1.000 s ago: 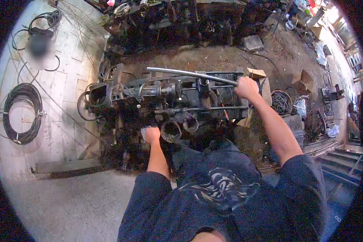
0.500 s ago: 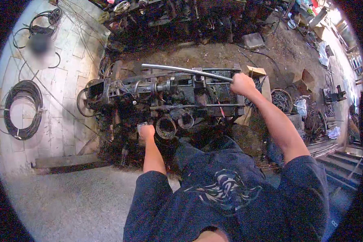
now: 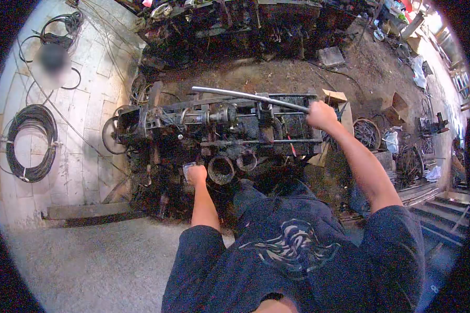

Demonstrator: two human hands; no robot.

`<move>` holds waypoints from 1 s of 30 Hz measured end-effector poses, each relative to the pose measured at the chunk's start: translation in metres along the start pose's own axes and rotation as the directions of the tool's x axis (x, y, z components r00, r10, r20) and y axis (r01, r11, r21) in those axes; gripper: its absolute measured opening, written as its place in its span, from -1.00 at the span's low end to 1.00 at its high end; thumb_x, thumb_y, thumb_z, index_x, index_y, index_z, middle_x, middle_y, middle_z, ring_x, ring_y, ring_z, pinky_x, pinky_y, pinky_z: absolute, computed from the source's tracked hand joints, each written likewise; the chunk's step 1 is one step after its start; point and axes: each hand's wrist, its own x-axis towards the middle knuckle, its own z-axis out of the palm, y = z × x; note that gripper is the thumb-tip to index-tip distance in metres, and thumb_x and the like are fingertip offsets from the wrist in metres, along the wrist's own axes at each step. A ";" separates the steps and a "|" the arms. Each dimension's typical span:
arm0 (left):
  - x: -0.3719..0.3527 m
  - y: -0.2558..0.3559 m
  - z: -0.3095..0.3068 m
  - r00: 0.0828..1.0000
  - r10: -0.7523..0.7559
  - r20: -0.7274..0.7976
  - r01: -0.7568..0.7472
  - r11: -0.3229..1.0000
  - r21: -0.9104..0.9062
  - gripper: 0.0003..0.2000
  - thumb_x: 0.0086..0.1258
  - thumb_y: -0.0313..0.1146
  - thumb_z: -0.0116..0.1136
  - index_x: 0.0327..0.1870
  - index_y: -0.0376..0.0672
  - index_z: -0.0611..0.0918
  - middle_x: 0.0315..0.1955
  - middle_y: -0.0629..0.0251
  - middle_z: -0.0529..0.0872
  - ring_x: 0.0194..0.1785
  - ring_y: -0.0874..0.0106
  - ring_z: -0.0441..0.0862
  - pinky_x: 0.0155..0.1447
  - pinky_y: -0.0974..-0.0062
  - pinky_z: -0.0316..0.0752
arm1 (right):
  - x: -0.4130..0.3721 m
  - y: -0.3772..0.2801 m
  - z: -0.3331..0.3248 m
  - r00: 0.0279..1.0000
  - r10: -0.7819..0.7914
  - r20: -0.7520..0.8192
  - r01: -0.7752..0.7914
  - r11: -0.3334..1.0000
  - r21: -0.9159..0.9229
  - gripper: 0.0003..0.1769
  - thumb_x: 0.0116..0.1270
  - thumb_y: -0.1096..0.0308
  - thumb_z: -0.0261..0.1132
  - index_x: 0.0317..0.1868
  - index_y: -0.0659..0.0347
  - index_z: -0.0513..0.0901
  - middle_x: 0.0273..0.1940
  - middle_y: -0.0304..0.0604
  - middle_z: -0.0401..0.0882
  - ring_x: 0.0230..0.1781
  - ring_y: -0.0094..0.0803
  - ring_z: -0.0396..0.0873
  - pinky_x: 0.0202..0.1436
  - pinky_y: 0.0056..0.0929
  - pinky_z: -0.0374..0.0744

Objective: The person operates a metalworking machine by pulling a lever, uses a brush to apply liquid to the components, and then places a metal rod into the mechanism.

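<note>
My right hand (image 3: 321,115) is wrapped round one end of a long metal bar (image 3: 245,96). The bar slants over the far side of a greasy machine (image 3: 240,116) with rods and a round spindle, and its free end points to the left. In front of the machine, my left hand (image 3: 197,175) is closed on a small pale grey piece (image 3: 188,168), too small to name. A dark metal cup-like ring (image 3: 221,170) sits just right of that hand, with a smaller ring (image 3: 246,160) beyond it.
A coil of black cable (image 3: 30,143) hangs on the pale wall at left. On the right stand a round container of rods (image 3: 366,133) and an open cardboard box (image 3: 394,107). Dark machinery (image 3: 224,23) runs along the back. A flat plate (image 3: 331,56) lies on the dirt floor.
The whole view has shifted slightly, so the machine, bar and both hands appear a little farther right and lower. Both hands keep their holds; little else differs.
</note>
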 end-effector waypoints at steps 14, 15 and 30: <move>0.029 -0.020 0.025 0.992 0.016 0.124 -0.017 1.000 0.008 -0.74 0.12 -0.30 0.05 -0.36 -0.33 0.66 -0.27 -0.10 0.67 -0.16 0.03 0.64 -0.13 0.13 0.53 | -0.005 -0.003 -0.002 0.999 0.000 -0.036 -0.001 0.999 -0.036 -0.73 -0.01 0.29 0.20 -0.38 0.35 0.64 -0.28 0.19 0.61 -0.25 0.07 0.62 -0.14 -0.07 0.59; 0.022 -0.017 0.021 0.992 0.015 0.126 -0.016 1.000 0.007 -0.74 0.12 -0.30 0.05 -0.36 -0.33 0.66 -0.27 -0.10 0.67 -0.16 0.03 0.64 -0.13 0.13 0.53 | -0.004 -0.002 -0.001 0.999 0.008 -0.041 -0.010 0.998 -0.058 -0.71 -0.01 0.28 0.20 -0.37 0.34 0.65 -0.27 0.16 0.63 -0.25 0.04 0.63 -0.13 -0.08 0.60; 0.022 -0.014 0.019 0.996 0.001 0.090 0.001 1.000 -0.026 -0.73 0.17 -0.29 0.07 -0.36 -0.39 0.63 -0.29 -0.09 0.67 -0.19 0.05 0.64 -0.14 0.15 0.55 | -0.003 0.001 -0.004 1.000 -0.003 0.008 0.003 0.999 -0.038 -0.71 -0.02 0.30 0.20 -0.36 0.36 0.63 -0.25 0.21 0.60 -0.23 0.08 0.60 -0.11 -0.08 0.58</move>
